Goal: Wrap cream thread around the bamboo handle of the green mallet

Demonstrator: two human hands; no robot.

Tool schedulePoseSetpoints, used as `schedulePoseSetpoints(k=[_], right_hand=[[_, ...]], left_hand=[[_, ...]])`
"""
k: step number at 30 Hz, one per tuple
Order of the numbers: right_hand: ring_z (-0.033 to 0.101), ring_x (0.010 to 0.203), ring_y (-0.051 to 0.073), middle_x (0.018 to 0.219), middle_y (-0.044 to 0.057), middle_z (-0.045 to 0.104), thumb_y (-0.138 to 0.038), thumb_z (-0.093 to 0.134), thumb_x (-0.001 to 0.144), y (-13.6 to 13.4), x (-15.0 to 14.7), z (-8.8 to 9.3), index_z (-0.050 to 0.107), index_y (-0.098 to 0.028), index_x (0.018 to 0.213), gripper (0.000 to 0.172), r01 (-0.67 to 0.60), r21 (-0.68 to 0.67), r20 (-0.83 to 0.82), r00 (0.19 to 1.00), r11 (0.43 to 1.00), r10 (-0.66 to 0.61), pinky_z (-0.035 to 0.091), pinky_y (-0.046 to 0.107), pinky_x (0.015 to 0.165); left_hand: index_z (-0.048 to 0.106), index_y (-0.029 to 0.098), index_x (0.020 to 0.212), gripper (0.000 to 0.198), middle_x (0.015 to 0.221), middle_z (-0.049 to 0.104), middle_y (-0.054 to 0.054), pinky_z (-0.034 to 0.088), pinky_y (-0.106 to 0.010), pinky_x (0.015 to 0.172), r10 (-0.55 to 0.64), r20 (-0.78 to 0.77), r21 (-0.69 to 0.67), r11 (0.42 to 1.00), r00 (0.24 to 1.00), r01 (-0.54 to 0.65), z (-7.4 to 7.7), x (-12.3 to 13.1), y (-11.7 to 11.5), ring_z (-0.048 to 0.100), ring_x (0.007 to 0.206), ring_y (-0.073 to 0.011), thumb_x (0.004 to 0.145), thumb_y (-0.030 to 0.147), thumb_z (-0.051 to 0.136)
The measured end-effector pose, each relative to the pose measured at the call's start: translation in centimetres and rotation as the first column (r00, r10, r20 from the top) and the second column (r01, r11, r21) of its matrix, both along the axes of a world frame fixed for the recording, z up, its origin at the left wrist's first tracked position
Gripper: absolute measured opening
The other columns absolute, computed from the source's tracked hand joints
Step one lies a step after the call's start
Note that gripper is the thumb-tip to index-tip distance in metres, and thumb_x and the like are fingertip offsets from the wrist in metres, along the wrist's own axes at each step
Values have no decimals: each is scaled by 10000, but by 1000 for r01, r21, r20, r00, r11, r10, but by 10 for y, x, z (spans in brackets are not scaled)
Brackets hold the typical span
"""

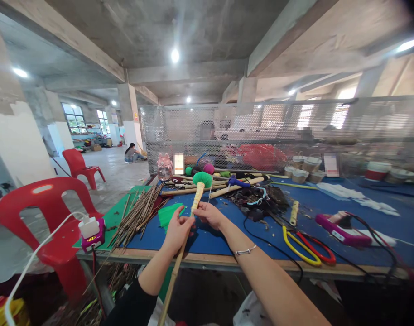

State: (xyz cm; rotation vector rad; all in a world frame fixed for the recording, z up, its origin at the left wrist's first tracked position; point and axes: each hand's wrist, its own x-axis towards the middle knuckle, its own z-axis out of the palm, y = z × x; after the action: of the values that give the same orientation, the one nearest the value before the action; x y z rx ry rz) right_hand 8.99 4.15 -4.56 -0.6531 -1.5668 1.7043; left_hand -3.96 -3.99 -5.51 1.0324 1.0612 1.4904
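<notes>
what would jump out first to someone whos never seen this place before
Probably the bright green rounded head at picture centre, topping a bamboo stick held in the left hand, with the right hand at its pale yellow wrapping. Next might come the large red plastic chair beside the table's left end, then the yellow looped handle near the blue tabletop's front edge, right of the hands.

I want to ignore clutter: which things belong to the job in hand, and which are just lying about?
In the job:
pale stick, in the left hand
yellow wrapping on it, right hand at its lower end
green top

Probably just lying about:
pink bottle
white cloth
purple socket block, left
</notes>
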Motion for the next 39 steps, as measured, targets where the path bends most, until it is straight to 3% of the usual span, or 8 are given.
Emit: schedulePoseSetpoints(k=[4, 8, 11, 18, 26, 32, 35, 39], right_hand=[[206, 366, 9, 477, -91, 387, -338, 741, 566, 1, 0, -1, 505, -136, 750, 361, 17, 3, -16, 1000, 1000, -17, 95, 197, 369], [170, 364, 12, 445, -108, 332, -337, 724, 597, 0, 2, 1, 509, -138, 803, 358, -106, -26, -43, 994, 994, 105, 77, 200, 379], [173, 361, 13, 437, -107, 334, -343, 717, 607, -1, 2, 2, 517, -129, 815, 359, -98, 0, -28, 995, 995, 98, 75, 202, 376], [180, 360, 7, 468, -103, 358, -325, 739, 582, -1, 2, 0, 520, -133, 819, 375, -85, -30, -47, 995, 996, 84, 65, 200, 369], [177, 360, 10, 442, -99, 358, -317, 738, 585, -2, 3, 3, 543, -133, 841, 371, -132, -58, -77, 989, 989, 128, 62, 203, 381], [161, 348, 6, 432, -111, 321, -333, 735, 585, 0, 3, 1, 546, -128, 832, 373, -91, -36, -28, 996, 995, 90, 56, 204, 367], [162, 353, 5, 434, -108, 326, -332, 738, 583, -2, 3, 2, 541, -125, 825, 374, -105, -41, -50, 993, 994, 103, 58, 201, 373], [164, 361, 9, 424, -113, 305, -338, 734, 587, -3, 3, 3, 532, -130, 828, 377, -150, -65, -79, 986, 986, 145, 72, 197, 383]], left_hand=[[302, 132, 1296, 877, 607, 583, 30, 447, -199, 466, 63, 23, 62, 996, 998, -64, -1, 2, 0, 545, 493, -96, 563, 295, 756], [257, 119, 1320, 838, 653, 637, -34, 472, -221, 505, 25, 48, 27, 999, 999, -26, 2, 0, -3, 587, 537, -121, 640, 319, 704], [280, 118, 1307, 762, 680, 641, -52, 455, -203, 452, -15, 15, -1, 1000, 1000, 15, 4, -2, -3, 576, 514, -112, 685, 333, 664], [280, 164, 1317, 904, 624, 575, 36, 445, -181, 425, 77, 56, 28, 997, 995, -78, 3, -1, -1, 529, 485, -84, 562, 276, 764], [231, 158, 1336, 808, 717, 659, -65, 468, -206, 463, 3, 55, 35, 999, 998, -5, 4, -2, -5, 601, 547, -126, 682, 343, 667], [317, 180, 1279, 780, 685, 582, 16, 417, -162, 378, 63, 15, 46, 997, 998, -63, 1, 0, -2, 526, 475, -75, 620, 288, 719], [296, 201, 1298, 832, 664, 555, 43, 451, -182, 423, 88, 47, 87, 992, 995, -92, -1, 1, -2, 531, 497, -79, 595, 255, 739], [225, 176, 1345, 827, 688, 620, -17, 473, -213, 501, 20, 54, 79, 997, 998, -24, 0, 0, -5, 595, 559, -117, 668, 294, 686]])
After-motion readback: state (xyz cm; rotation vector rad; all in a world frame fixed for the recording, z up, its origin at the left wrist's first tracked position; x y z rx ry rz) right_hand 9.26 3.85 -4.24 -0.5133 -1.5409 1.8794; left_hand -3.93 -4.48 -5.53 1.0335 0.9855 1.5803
